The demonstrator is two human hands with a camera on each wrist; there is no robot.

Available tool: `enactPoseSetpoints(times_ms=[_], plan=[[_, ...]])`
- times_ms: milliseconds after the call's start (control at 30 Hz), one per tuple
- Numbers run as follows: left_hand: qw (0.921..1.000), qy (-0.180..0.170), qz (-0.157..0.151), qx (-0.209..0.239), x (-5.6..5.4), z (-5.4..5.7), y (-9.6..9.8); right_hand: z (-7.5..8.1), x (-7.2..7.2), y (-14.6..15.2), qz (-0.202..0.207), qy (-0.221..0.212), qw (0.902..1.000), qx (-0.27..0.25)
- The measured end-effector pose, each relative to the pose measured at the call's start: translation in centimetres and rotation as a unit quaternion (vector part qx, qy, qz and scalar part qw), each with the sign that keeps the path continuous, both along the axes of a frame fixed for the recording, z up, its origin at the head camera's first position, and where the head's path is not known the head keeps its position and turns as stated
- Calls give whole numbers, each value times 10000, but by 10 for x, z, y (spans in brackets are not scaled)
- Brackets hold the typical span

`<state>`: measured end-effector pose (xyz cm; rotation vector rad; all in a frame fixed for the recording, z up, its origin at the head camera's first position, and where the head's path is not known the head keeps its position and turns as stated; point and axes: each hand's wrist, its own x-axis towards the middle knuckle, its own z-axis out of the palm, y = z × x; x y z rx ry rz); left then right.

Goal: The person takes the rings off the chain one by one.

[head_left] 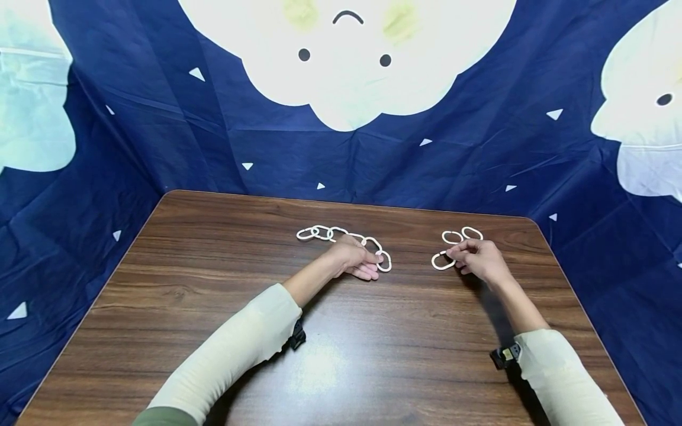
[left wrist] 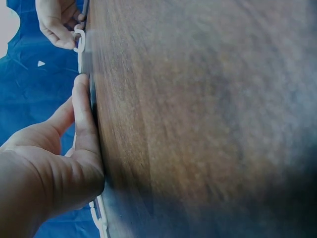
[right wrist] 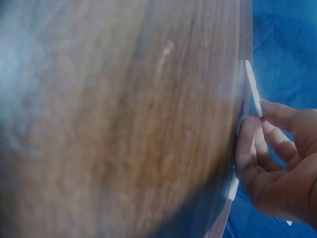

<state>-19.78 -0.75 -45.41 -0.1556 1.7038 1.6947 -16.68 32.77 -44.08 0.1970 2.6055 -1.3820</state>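
From the head view I have both hands low over the brown worktop [head_left: 330,367], well apart from each other. The left hand [head_left: 354,258] is narrow, its thumb and fingers pinching the end link [head_left: 390,261] of a white chain [head_left: 314,231]. The rest of that chain curves away behind the left hand's knuckles and out to its left, partly hidden from me there. The right hand [head_left: 479,258] is narrow too, pinching a separate link [right wrist: 253,88] between thumb and fingertip; my right wrist view shows it slanting, and it points towards the left hand. Just beyond the right hand's fingers lie two more loose links [head_left: 452,231], side by side; whether they touch, I can't tell. Behind each hand I see a pale sleeve [head_left: 229,349], and beyond both hands a blue cloth [head_left: 351,165] with white clouds [head_left: 346,77].
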Motion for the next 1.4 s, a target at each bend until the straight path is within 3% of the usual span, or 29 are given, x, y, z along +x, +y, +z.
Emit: enactPoseSetpoints(times_ms=[667, 1400], plan=[[9999, 36, 96, -75, 3, 1, 1, -4, -10, 8, -440, -187, 9986, -205], [10000, 30, 68, -2, 4, 2, -2, 0, -11, 4, -641, -354, 9964, -426]])
